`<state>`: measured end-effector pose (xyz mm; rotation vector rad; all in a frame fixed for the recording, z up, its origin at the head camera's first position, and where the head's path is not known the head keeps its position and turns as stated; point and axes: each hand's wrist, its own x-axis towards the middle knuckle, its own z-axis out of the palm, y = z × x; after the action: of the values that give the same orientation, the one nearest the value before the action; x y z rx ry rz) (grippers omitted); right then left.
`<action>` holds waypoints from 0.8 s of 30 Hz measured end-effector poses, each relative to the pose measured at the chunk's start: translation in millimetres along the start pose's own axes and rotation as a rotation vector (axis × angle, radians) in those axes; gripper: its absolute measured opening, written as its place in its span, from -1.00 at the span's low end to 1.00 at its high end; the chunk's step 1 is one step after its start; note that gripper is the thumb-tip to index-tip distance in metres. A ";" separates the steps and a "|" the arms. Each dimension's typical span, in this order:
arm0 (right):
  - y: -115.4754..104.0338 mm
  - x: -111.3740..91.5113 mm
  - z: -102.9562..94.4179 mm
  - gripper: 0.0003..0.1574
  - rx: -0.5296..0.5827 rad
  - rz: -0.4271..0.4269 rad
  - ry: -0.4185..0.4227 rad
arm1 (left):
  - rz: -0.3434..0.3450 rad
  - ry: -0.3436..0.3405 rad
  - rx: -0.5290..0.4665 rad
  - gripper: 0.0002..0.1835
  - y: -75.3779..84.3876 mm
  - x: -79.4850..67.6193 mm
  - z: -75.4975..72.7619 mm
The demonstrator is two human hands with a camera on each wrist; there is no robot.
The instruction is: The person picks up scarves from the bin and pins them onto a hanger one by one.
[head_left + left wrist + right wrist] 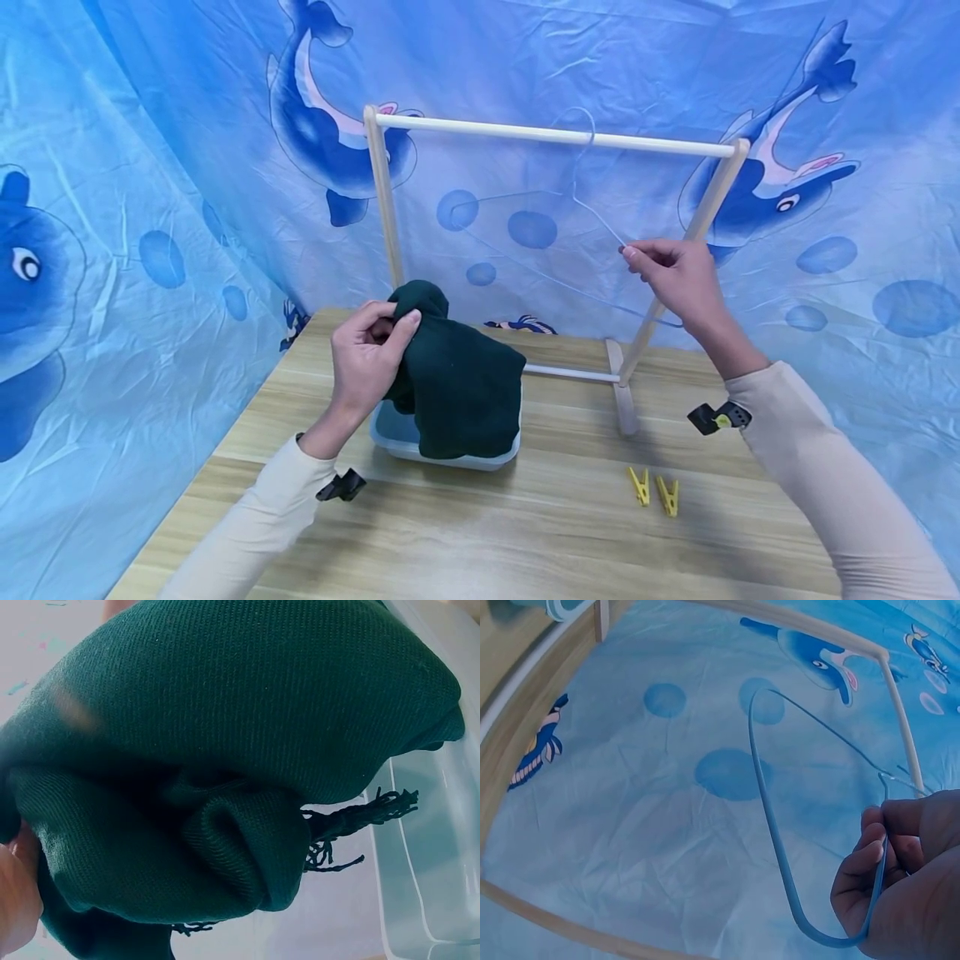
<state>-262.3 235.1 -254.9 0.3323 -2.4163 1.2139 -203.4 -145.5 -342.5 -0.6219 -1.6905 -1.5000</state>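
A dark green knitted scarf [468, 383] hangs bunched from my left hand [367, 350], thumb and fingers pinching its upper edge. Its fringe [360, 814] dangles below in the left wrist view. Under the scarf, a pale blue plastic basin [442, 458] shows its front rim, the rest mostly covered. My right hand [678, 275] pinches the sloping shoulder of a thin light blue wire clothes hanger [772, 825]. In the head view the hanger's hook overlaps the top rail [495, 129] of a small wooden rack, and its body tilts down to the right.
The rack's right post [712, 196] stands just behind my right hand, with its foot [622, 408] on the wood-grain table [525, 533]. Two yellow clothes pegs [640, 486] lie at the front right. A blue dolphin-print curtain [510, 50] encloses the back and sides.
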 end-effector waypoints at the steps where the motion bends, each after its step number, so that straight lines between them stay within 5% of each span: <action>1: -0.5 0.2 -1.6 -0.49 -0.004 -0.004 0.005 | 0.002 -0.003 -0.003 -0.97 0.5 0.3 0.1; 24: -7.6 -4.3 -26.5 -0.56 -0.014 -0.120 0.049 | 0.012 -0.029 -0.014 -0.96 8.0 3.9 6.1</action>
<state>-248.8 252.0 -237.3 0.4310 -2.3266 1.1390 -200.8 -138.6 -334.6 -0.6630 -1.6967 -1.5018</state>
